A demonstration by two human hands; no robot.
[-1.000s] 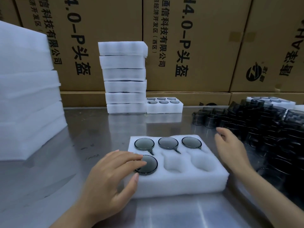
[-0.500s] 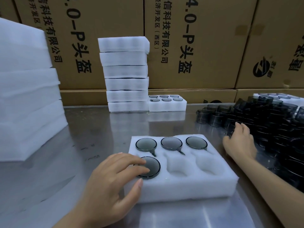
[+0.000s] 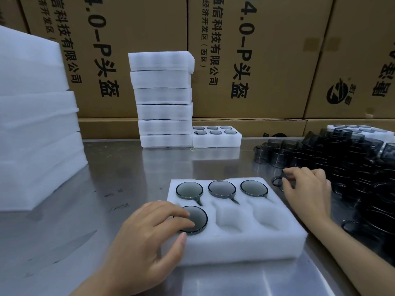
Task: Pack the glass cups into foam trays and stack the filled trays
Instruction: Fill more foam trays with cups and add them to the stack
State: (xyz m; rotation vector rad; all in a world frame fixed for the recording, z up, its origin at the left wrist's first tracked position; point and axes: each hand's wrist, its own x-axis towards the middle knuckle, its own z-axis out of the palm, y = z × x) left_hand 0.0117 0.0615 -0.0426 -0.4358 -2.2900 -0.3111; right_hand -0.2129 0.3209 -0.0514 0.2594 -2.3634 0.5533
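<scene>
A white foam tray point(image 3: 239, 242) lies on the steel table in front of me. Its back row holds three smoky glass cups point(image 3: 221, 188), and a fourth cup point(image 3: 197, 218) sits in the front left pocket. The front middle and front right pockets are bare. My left hand point(image 3: 147, 238) rests on the tray's front left corner, fingertips pressing on that fourth cup. My right hand point(image 3: 305, 189) is beside the tray's right edge at the heap of loose dark cups point(image 3: 346, 167), its fingers curled round one small cup point(image 3: 277, 180) lying on the table.
A stack of filled foam trays point(image 3: 164, 103) stands at the back, with one more filled tray point(image 3: 215, 137) beside it. A tall pile of foam trays point(image 3: 36, 124) fills the left side. Cardboard boxes point(image 3: 256, 56) wall off the rear. Another tray point(image 3: 361, 130) sits behind the heap.
My right hand has moved away from the tray's right edge to the cup heap and closed its fingers on a cup. My left hand has stayed on the front left cup.
</scene>
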